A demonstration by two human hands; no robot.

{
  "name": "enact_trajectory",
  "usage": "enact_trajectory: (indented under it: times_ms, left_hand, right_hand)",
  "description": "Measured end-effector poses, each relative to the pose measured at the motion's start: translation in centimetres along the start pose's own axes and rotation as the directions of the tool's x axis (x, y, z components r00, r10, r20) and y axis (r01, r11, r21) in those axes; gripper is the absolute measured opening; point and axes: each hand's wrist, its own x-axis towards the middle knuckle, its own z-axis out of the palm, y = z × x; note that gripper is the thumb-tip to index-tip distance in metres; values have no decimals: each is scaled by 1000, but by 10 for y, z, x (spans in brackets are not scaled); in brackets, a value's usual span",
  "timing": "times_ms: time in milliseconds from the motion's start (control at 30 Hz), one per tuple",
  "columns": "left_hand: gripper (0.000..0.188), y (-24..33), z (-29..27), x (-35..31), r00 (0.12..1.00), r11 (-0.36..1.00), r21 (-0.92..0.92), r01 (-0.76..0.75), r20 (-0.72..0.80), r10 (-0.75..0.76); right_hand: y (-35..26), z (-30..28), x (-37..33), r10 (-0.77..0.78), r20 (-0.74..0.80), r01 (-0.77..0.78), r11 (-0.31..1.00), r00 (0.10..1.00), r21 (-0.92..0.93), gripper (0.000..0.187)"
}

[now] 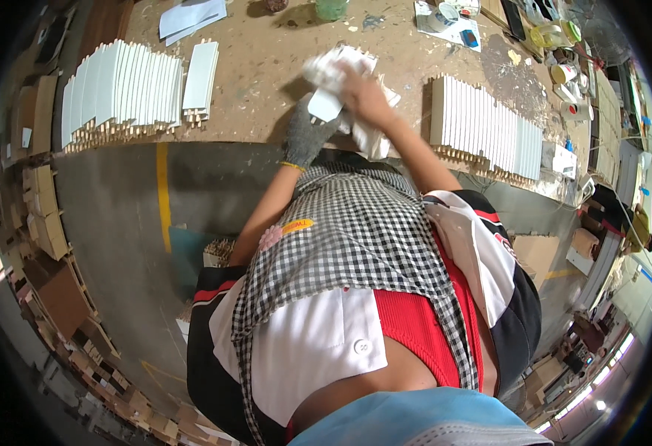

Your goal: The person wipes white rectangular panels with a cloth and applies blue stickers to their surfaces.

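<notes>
My left hand (305, 137), in a grey knitted glove, is closed on a white-painted slat (325, 106) with wooden dowel pegs at its near end. It holds the slat tilted just above the table's front edge. My bare right hand (367, 98) presses a crumpled white cloth (327, 68) against the slat's far part. Motion blurs that hand and the cloth, and the cloth hides much of the slat. More white cloth (371, 140) hangs below my right hand at the table edge.
Rows of white pegged slats stand on the stained table (255, 67): a long row (121, 85) and a small group (201, 78) at left, another row (485, 126) at right. Papers (190, 18) lie far left. Cups (445, 16), a green jar (331, 7) and cans (563, 73) stand far off.
</notes>
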Motion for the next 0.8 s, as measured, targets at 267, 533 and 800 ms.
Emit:
enact_trajectory:
  times_ms: [267,533,800]
  left_hand:
    - [62,12,-19,1,993,913,400,-74,-58,106]
    - [56,28,-16,-1,991,941,333,-56,-97,94]
    - [36,28,-40,20,989,825,549,-136,21,148]
  right_hand:
    - [-12,-61,47,270,-413,-160,946,870,281,17]
    - [4,-16,18,48,-312,-121,968,949,-219,28]
    - [45,-12,42,494,-178,-436,853,851,286,39]
